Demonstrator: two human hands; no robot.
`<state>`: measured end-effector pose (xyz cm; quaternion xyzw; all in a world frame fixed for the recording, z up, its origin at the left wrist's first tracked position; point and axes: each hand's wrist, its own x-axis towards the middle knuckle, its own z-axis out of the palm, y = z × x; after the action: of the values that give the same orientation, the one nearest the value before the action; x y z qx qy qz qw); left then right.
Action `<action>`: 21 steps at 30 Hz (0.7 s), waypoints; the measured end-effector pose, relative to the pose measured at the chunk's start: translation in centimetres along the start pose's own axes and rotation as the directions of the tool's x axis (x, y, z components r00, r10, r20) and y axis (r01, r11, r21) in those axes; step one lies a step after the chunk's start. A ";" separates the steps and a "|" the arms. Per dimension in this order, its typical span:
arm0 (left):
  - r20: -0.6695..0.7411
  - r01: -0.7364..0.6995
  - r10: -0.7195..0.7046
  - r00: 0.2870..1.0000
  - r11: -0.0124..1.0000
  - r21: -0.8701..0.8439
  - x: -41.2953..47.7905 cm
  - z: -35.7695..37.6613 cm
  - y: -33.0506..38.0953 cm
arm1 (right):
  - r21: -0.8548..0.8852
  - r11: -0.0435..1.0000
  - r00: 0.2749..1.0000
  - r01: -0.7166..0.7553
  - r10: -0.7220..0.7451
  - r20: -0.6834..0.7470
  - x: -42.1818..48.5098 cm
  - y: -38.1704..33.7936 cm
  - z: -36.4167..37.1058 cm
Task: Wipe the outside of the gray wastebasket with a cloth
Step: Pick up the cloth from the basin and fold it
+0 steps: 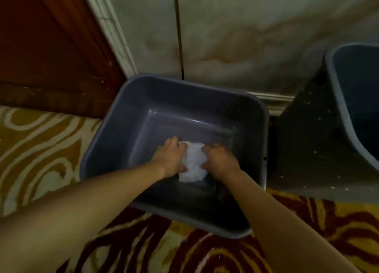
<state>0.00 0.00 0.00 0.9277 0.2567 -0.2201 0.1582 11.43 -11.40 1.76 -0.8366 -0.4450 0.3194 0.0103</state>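
A gray rectangular wastebasket (143, 84) stands upright on the carpet against the wall, seen from above. Both my arms reach down inside it. A crumpled white cloth (193, 163) lies on the basket's bottom. My left hand (171, 157) grips the cloth's left side and my right hand (220, 159) grips its right side. The basket's outer near wall is mostly hidden under my arms.
A second gray wastebasket (307, 145) with pale speckles on its side stands to the right, almost touching the first. A dark wooden door (51, 57) is at the left, a marbled wall (246, 36) behind, patterned gold and red carpet (41, 149) below.
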 end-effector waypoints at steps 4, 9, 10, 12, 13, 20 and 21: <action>-0.048 -0.052 0.055 0.997 0.996 0.074 0.2 0.9 -0.9 | -0.096 0.995 0.995 0.030 -0.040 -0.095 0.6 -0.7 1.4; 0.076 -0.082 0.080 0.994 0.996 0.019 -0.3 -0.3 0.0 | -0.136 0.990 0.985 0.034 -0.057 -0.163 -0.8 -1.0 1.4; 0.093 -0.084 0.085 0.992 0.996 -0.009 -0.5 -0.5 0.5 | -0.089 0.996 0.984 0.020 -0.036 -0.174 -1.4 -1.0 1.3; 0.086 -0.097 0.106 0.991 0.991 -0.096 -1.2 -1.2 1.6 | 0.055 0.998 0.978 -0.013 0.024 -0.207 -2.6 -0.9 0.4; 0.063 -0.120 0.131 0.989 0.980 -0.157 -1.4 -1.7 2.2 | 0.143 0.989 0.974 -0.025 0.056 -0.219 -3.3 -0.7 -0.3; -0.114 -0.288 0.272 0.956 0.782 -0.552 -4.6 -4.1 5.1 | 0.574 0.814 0.934 0.085 0.134 -0.330 -9.6 0.3 -4.8; -0.093 -0.304 0.309 0.946 0.753 -0.584 -5.3 -4.8 5.4 | 0.585 0.804 0.931 0.109 0.124 -0.343 -10.8 0.5 -5.0</action>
<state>0.42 -4.59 7.71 0.8602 0.1563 -0.1044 0.4741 10.20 -18.43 11.25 -0.8370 -0.3093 0.2816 0.3528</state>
